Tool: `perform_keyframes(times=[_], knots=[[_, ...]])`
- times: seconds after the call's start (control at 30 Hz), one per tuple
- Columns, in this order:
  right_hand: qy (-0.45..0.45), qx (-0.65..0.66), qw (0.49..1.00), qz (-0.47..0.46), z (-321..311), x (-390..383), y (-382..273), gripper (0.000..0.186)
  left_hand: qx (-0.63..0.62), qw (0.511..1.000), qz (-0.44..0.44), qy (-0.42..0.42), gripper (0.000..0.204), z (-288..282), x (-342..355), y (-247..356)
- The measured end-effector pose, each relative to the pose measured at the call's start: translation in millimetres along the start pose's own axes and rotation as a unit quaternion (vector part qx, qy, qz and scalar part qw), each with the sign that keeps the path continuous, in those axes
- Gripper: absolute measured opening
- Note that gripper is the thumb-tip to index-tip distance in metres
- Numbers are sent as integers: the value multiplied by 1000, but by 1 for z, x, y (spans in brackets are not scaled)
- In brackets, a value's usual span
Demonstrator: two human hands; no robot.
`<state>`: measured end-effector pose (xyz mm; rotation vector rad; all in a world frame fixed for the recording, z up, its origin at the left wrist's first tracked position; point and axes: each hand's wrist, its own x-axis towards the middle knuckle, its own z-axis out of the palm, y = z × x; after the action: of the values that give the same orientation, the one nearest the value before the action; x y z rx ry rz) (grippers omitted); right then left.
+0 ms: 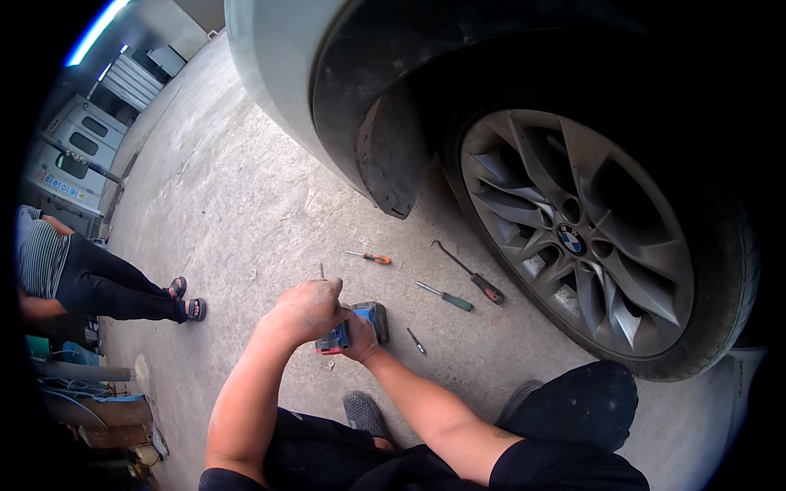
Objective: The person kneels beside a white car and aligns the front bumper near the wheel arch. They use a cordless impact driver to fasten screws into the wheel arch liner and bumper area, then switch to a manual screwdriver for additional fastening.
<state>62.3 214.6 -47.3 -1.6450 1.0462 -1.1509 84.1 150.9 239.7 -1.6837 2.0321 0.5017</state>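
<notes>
My right hand is wrapped round the handle of a blue and black cordless drill with a red part at its rear. Its dark battery block shows beyond my fingers. Over the drill's front end, my left hand is closed, and the chuck is hidden beneath it. A thin metal bit sticks out past the left fingers. On the concrete ahead and to the right lie an orange-handled screwdriver, a green-handled driver, a hooked pick with a black and red handle, and a short dark bit.
A car's alloy wheel stands close on my right, below the fender and a dark, hanging wheel-arch liner. Another person in sandals stands at the left. Pipes and cables lie at the lower left.
</notes>
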Motion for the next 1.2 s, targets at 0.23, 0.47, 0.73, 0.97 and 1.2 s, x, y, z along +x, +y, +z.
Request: perform_keyframes(times=[0.23,0.47,0.73,0.97,1.2], knots=[[-5,9,1000,12,-2,-2,-1,85,-9,1000,-1,0,42,-1,-3,2],[4,9,1000,2,-7,0,1,89,-16,1000,-2,-3,38,-4,0,4],[21,53,998,2,-7,5,-8,59,-42,999,-22,-28,33,-3,2,-4],[53,94,993,-45,7,-1,14,54,-59,998,-12,-14,31,5,-1,-7],[51,116,991,-31,7,-2,25,55,-71,997,-15,-11,31,-4,-9,-2]])
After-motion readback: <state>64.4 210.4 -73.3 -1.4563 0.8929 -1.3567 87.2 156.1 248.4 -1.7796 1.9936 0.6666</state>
